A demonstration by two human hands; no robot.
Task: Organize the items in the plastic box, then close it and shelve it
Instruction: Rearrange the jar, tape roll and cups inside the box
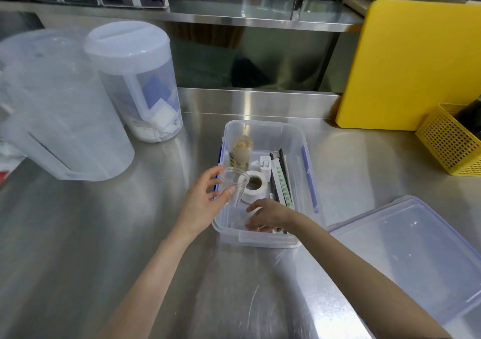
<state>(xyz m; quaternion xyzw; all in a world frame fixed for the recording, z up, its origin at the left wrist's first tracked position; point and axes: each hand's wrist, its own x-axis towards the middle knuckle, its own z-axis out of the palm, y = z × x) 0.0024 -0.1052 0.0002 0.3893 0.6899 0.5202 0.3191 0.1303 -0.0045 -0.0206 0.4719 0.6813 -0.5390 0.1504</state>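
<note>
1. Your left hand (201,203) holds a small clear plastic cup (233,186) over the near-left corner of the open clear plastic storage box with blue latches (304,140); thumb and fingers curl round its wall, the forefinger lifted free; you seem to keep it raised so the floor below stays clear for sorting.
2. Your right hand (270,215) reaches down into the near end of the box, fingers loosely spread over something pale; whether they grip it, I cannot tell.
3. The box sits mid-counter on the brushed steel worktop (104,234); inside, a white roll of tape (254,185) lies just beside the cup, a white plug adapter (265,165) behind it, and long wrapped sticks and dark pens (282,179) lie lengthwise along the right wall, probably the only way they fit.
4. The clear flat lid with blue edges (416,247) rests on the counter to the right, well apart; closing and shelving are not yet begun.
</note>
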